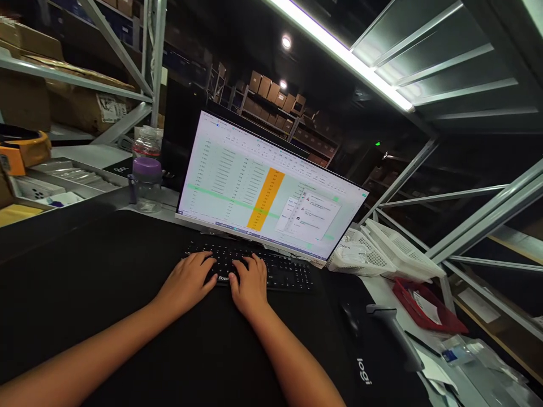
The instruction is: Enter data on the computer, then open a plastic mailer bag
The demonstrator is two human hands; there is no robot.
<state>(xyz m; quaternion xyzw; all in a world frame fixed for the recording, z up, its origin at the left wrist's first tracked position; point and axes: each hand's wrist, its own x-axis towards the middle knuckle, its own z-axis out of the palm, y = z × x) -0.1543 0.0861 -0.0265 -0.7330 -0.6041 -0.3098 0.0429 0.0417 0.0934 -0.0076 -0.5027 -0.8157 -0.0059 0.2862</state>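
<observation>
Background: metal shelving (158, 62) rises beyond my left hand (186, 280), and a rack of cartons (271, 93) stands far ahead of both hands.
Counter: grey surface (379, 289) bearing a black mat (106, 265) beneath my forearms, presumably to give a steady base.
Keyboard (292, 276): directly under both hands; its number-pad end lies uncovered beyond my right hand (251, 282).
Left side: hand loosely open, palm down, fingers curved over the keys, gripping nothing.
Right side: likewise open, over the middle keys, fingers bent, it seems, so each tip can reach a key. Whether any key is pressed, I cannot tell.
Monitor (237, 181): just ahead of my hands, showing a table with an orange column; so placed, I judge, for reading above the keys.
Mouse (350, 319): right of my right hand, untouched, probably kept within easy reach.
Scanner (397, 336): handheld type, lying farther right, beside the mouse.
Bottle (147, 183): purple-lidded, ahead and left of my left hand, apart from the keys, perhaps against spills.
</observation>
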